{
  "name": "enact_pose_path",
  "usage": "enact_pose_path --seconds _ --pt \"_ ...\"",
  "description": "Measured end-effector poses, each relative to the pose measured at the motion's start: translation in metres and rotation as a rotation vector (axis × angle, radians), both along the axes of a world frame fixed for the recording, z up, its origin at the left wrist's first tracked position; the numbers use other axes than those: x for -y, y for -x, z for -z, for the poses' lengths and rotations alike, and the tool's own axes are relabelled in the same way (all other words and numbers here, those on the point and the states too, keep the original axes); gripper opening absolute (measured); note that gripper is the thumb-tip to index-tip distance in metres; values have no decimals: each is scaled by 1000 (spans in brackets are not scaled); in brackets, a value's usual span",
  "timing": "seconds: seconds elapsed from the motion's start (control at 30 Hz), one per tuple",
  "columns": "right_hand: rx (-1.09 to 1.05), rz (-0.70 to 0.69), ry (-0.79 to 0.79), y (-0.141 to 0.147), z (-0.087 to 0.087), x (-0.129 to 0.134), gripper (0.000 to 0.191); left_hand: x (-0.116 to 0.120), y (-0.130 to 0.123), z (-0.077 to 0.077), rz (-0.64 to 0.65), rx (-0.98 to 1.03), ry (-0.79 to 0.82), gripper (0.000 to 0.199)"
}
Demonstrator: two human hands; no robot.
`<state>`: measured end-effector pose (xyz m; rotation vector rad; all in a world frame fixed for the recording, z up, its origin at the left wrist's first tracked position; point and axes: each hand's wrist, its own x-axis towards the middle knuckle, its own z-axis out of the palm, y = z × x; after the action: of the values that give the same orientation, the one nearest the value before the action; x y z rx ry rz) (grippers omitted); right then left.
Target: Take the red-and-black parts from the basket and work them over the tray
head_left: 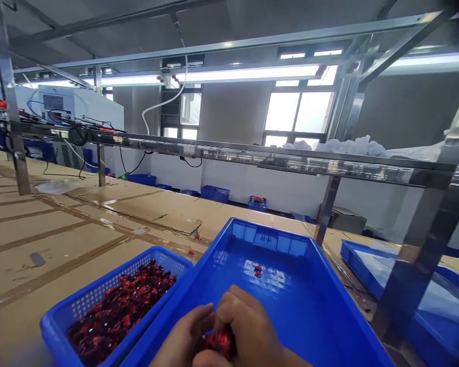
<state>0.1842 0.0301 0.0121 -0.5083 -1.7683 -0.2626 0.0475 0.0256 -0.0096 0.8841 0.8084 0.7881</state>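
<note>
Both hands meet over the near part of a large blue tray. My left hand is curled around a shiny red-and-black piece. With bent fingers, my right hand grips it from the other side and covers much of it, so its exact kind is unclear. On the tray's floor, beyond the hands, lies a small red piece beside a patch of reflected light. A blue perforated basket to the left holds a heap of similar glossy red-and-black pieces.
Brown taped cardboard covers the table. A metal shelf rail crosses ahead, with a post at the right. Another blue tray with white sheeting stands right. Blue crates sit beyond the far edge.
</note>
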Motion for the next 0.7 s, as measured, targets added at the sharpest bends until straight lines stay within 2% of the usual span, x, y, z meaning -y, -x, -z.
enact_pose_path --seconds 0.07,0.13,0.27,0.4,0.6,0.7 --pt "-9 -86 65 -7 2 0 54 0 3 -9 9 -16 44 47" --pt "-19 -157 97 -13 5 -2 51 4 8 -16 -28 -24 19 52" --pt "34 -227 112 -20 11 1 48 18 11 -23 -17 -62 -120 59" --pt "182 -246 68 -28 16 8 35 33 7 -24 -7 -49 -228 58" --pt "234 -215 91 -31 20 11 33 48 11 -26 -178 -64 -502 57" --pt "240 -230 107 -33 17 8 35 51 11 -20 -155 -103 -695 58"
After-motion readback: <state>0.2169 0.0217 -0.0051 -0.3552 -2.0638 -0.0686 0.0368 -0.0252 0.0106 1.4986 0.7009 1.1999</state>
